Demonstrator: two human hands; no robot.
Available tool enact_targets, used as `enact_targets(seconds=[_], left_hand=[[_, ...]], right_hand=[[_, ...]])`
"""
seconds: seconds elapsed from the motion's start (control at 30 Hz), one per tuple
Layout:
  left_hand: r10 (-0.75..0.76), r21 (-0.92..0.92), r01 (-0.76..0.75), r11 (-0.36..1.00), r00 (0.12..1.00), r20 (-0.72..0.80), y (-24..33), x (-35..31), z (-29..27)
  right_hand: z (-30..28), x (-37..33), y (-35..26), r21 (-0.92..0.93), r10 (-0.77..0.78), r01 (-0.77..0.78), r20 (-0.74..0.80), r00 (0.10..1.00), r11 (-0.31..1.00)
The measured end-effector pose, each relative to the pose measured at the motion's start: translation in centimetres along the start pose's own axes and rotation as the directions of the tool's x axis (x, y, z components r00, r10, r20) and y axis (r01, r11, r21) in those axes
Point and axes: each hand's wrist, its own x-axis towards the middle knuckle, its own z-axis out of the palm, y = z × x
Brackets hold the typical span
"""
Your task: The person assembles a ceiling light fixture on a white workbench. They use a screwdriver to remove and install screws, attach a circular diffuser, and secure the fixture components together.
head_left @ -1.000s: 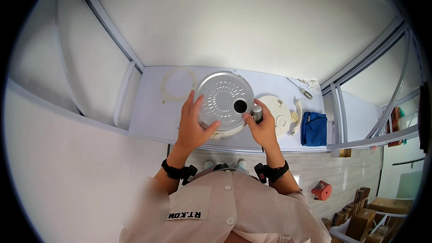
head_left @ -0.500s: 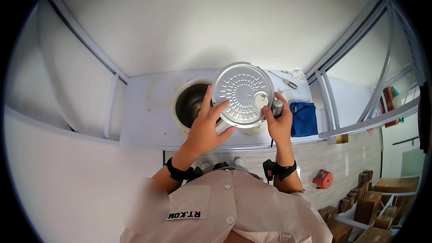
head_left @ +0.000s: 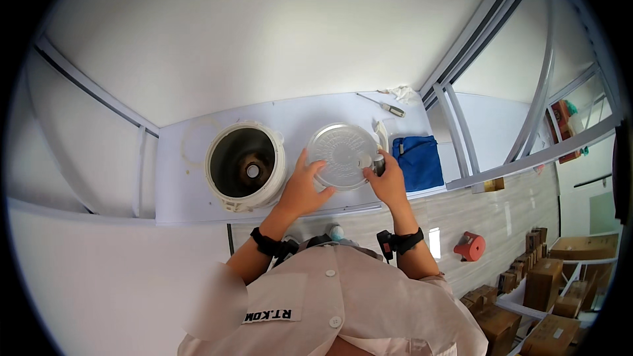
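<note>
A round, silvery metal inner lid (head_left: 341, 151) with an embossed pattern lies nearly flat in front of me, over the right part of the tabletop. My left hand (head_left: 302, 188) is at its lower left rim, fingers spread and fingertips touching the metal. With the thumb on the right rim, my right hand (head_left: 389, 181) grips the lid. A short grey cylinder (head_left: 378, 164) shows inside that hand; its lower part is hidden by my fingers. To the left stands a white rice cooker body (head_left: 277, 175), its dark inside exposed, with brown stains around a pale round centre piece.
A blue cloth pouch (head_left: 418, 163) lies on the white table (head_left: 181, 191) at the right. Behind it are a screwdriver (head_left: 391, 109) and crumpled white tissue (head_left: 402, 94). A red stool (head_left: 469, 247) and brown cartons (head_left: 544, 283) stand on the floor to the right.
The metal inner lid has come down from its raised, tilted pose over the cooker's edge, so the cooker's opening shows fully. Both hands moved with it; the view has shifted too.
</note>
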Motion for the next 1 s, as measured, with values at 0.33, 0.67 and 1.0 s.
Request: enact_targets(seconds=[0.33, 0.67, 1.0], left_hand=[[-0.01, 0.153, 0.064, 0.986, 0.945, -0.327, -4.1, 2.0, 5.0], [-0.064, 0.155, 0.124, 0.98, 0.938, -0.342, -4.7, 3.8, 4.9], [-0.068, 0.298, 0.153, 0.942, 0.959, -0.276, -6.2, 4.8, 4.5]], right_hand=[[2.4, 0.2, -0.8, -0.061, 0.24, -0.233, 0.303, 0.922, 0.971], [2.5, 0.1, -0.9, 0.012, 0.243, -0.272, 0.412, 0.878, 0.962], [4.0, -0.4, 0.4, 0.081, 0.2, -0.251, 0.394, 0.897, 0.965]])
